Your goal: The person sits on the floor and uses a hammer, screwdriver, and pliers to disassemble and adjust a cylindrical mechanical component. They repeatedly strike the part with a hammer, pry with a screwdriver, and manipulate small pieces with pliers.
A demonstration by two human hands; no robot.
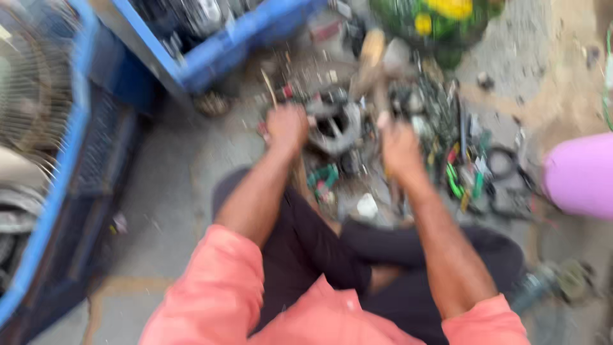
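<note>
Grey concrete floor (172, 185) fills the view, blurred by motion, with a person sitting on it in dark trousers and a coral-pink shirt. Ahead of the knees lies a heap of scrap parts (460, 160): wires, green and red plastic bits and dark metal pieces, too smeared to sort out one by one. A small white object (367, 206) lies on the floor just before the legs.

The left hand (286, 126) is clenched at the left edge of a grey metal motor housing (333, 128), a roundish casting with a dark opening in its middle, which sits on the floor between the two hands. Whether the left hand grips the housing itself or a tool against it cannot be told. The right hand (400, 148) is closed around a wooden-handled hammer (372, 61), whose pale head stands above the housing.

Blue plastic crates (249, 35) stand at the upper left, a fan grille (29, 83) at the far left, a pink rounded object (580, 176) at the right edge.
</note>
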